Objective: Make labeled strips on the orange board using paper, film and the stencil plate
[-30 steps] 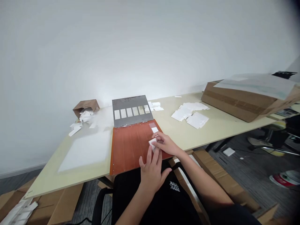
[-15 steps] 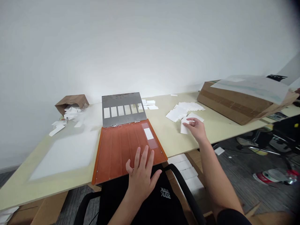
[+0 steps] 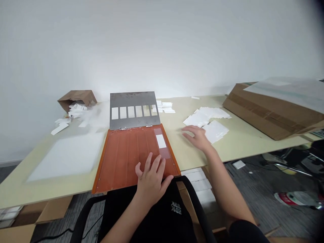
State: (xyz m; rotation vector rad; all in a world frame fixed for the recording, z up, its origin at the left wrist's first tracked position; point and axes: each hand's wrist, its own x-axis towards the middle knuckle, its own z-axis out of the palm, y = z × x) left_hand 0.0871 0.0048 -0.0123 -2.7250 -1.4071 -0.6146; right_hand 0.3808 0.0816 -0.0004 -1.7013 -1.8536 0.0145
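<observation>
An orange board [image 3: 126, 155] lies at the table's front edge, hinged to a grey metal plate [image 3: 133, 98] with a row of rectangular openings. One white card [image 3: 161, 141] rests on a clear strip at the board's right side. Over the board's lower right part, my left hand [image 3: 152, 180] is spread and holds nothing. To the right of the board, my right hand [image 3: 197, 136] is over the table with fingers apart and nothing visible between them. Beside it are white sheets [image 3: 216, 131], with further white sheets [image 3: 196, 118] behind.
White pieces spill from a small cardboard box [image 3: 88, 96] at the back left. A white translucent sheet [image 3: 65, 158] covers the left tabletop. Small white cards [image 3: 167, 105] lie behind the plate's right edge. A large cardboard box [image 3: 268, 114] stands at the right.
My right hand has moved left, off the white sheets toward the orange board, and its fingers have opened wider. The camera view has shifted slightly. My left hand has hardly moved.
</observation>
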